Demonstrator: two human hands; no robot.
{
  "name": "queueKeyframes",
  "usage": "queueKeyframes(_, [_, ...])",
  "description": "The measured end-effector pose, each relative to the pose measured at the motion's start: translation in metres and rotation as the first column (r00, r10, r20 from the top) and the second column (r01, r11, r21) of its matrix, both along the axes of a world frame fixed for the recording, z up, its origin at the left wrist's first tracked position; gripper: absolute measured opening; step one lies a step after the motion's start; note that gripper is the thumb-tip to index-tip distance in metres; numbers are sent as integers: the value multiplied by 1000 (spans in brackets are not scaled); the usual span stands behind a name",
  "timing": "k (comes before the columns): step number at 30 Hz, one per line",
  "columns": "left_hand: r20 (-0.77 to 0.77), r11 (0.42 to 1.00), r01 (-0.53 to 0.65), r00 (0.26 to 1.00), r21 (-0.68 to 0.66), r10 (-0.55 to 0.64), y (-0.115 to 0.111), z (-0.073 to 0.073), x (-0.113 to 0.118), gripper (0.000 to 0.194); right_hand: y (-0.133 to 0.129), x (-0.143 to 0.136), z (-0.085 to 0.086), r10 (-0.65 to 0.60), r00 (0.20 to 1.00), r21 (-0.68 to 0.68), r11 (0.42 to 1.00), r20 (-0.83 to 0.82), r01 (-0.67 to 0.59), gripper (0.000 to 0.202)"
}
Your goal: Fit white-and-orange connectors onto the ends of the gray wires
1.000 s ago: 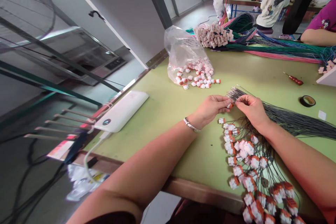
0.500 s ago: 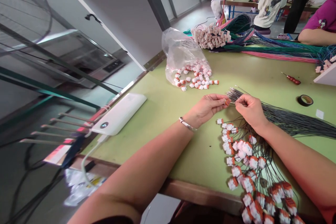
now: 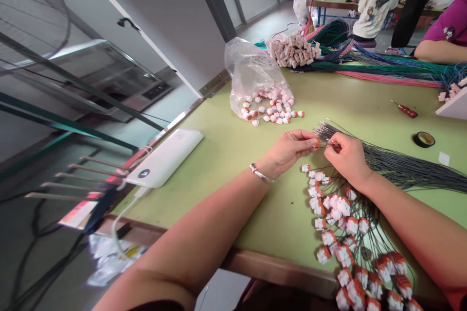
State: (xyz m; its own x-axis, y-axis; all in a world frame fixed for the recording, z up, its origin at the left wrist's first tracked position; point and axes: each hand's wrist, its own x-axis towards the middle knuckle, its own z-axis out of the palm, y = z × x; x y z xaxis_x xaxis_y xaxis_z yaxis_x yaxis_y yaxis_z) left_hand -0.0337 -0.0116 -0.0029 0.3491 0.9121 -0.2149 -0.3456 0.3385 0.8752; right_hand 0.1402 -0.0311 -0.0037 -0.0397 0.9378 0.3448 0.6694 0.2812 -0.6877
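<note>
Between the thumb and fingers of my left hand point(image 3: 288, 152) is a small orange and white connector point(image 3: 317, 144), mostly covered by the fingertips. Just right of it, my right hand point(image 3: 346, 158) pinches a thin dark wire, whose end is too small to make out. Behind the right hand lies a bundle of black wires point(image 3: 412, 165) with bare metal tips pointing left. Below both hands, several white and orange connectors point(image 3: 339, 206) with black wires attached are heaped down to the table's front edge.
A clear plastic bag point(image 3: 251, 68) spills loose connectors point(image 3: 277, 107) at the back. A white power bank point(image 3: 168, 158) lies left. Black tape point(image 3: 423, 139) and a red-handled tool point(image 3: 406, 111) lie right. Coloured wire bundles point(image 3: 383, 70) line the back; a person's arm point(image 3: 440, 52) rests beyond.
My right hand has shifted slightly left and down, closer to the connector. My left hand has barely moved and still holds the connector.
</note>
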Motion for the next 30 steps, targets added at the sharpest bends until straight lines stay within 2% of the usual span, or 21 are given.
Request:
queueKeyframes(4, [-61, 999, -5, 998, 37, 7, -3, 1, 3, 13, -1, 0, 0, 60, 995, 30, 998, 85, -62, 5])
queueKeyframes(9, [-42, 1000, 11, 999, -24, -12, -5, 3, 6, 13, -1, 1, -2, 136, 968, 73, 985, 210, -154, 6])
queueKeyframes(17, [22, 998, -43, 999, -53, 44, -3, 2, 7, 9, 0, 0, -1, 72, 997, 35, 997, -19, -71, 3])
queueKeyframes(24, [26, 997, -38, 999, -71, 40, -3, -2, 10, 11, 2, -1, -3, 103, 994, -47, 993, -42, -105, 3])
queueKeyframes(30, [47, 996, -38, 998, -81, 42, -6, -3, 13, 12, 3, -2, -3, 131, 991, -29, 991, -36, -132, 4])
